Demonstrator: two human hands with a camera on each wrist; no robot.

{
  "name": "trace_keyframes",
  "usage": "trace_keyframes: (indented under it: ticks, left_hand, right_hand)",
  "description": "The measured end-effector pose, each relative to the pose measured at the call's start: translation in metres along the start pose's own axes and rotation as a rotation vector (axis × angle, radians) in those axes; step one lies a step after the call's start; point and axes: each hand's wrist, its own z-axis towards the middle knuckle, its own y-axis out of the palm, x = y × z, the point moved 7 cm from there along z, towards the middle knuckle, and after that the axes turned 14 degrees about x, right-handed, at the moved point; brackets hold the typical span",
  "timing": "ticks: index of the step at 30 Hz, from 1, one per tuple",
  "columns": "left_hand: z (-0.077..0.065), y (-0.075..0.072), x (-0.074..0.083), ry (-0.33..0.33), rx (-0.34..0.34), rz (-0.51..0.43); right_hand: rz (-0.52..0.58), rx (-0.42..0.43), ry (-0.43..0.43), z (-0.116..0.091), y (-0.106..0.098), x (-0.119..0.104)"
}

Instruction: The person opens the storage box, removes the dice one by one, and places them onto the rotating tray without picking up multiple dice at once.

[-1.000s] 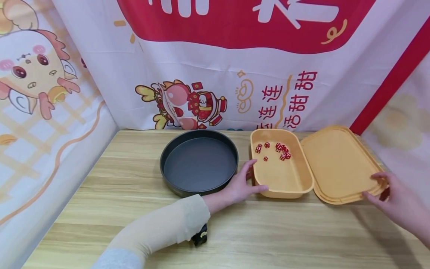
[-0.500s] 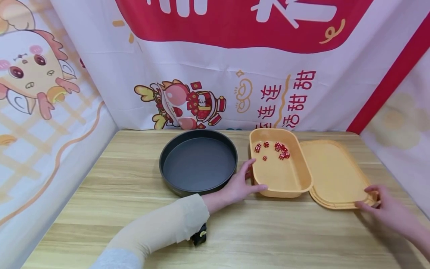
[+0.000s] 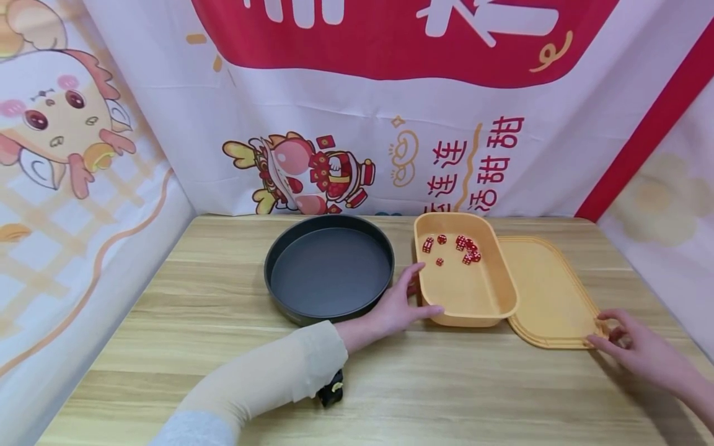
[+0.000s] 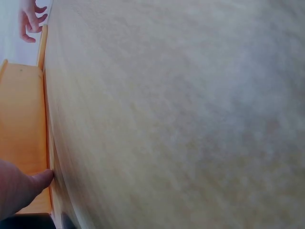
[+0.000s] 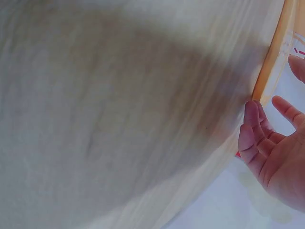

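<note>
In the head view, an open orange plastic box [image 3: 474, 297] sits right of centre with several red dice [image 3: 471, 248] on its floor. My left hand [image 3: 397, 306] is spread around its near left corner, fingers on the left side and thumb at the front rim; the thumb [image 4: 43, 179] also shows against the box wall in the left wrist view. The flat orange lid [image 3: 549, 291] lies just right of the box. At the lid's near right corner is my right hand [image 3: 641, 347], its fingertips right at the edge; in the right wrist view the thumb [image 5: 298, 69] stands apart from them.
A round dark grey baking pan [image 3: 329, 272] stands left of the box, close to my left wrist. A small black object [image 3: 331, 390] shows beside the left sleeve. Printed cloth [image 3: 390, 167] hangs behind the wooden table [image 3: 446, 384].
The lid has come down from a raised tilt to lie flat beside the box and has shifted left. My right hand moved down and left with it. The left hand stays at the box.
</note>
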Motion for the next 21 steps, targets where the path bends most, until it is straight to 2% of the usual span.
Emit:
trace_keyframes:
  ticks: [6,12,17,21]
  left_hand:
    - [0.0,-0.001,0.002,-0.003,-0.011,0.044]
    - [-0.003,-0.005,0.009,0.027,-0.06,0.112]
    - [-0.012,-0.017,0.017,0.078,-0.095,0.153]
    - [-0.025,-0.034,0.022,0.11,-0.112,0.118]
  right_hand:
    - [0.021,-0.055,0.015,0.009,-0.005,-0.014]
    - [0.024,-0.021,-0.02,0.028,-0.014,-0.047]
    - [0.064,0.015,-0.089,0.045,-0.017,-0.079]
    - [0.063,0.039,-0.156,0.056,-0.019,-0.103]
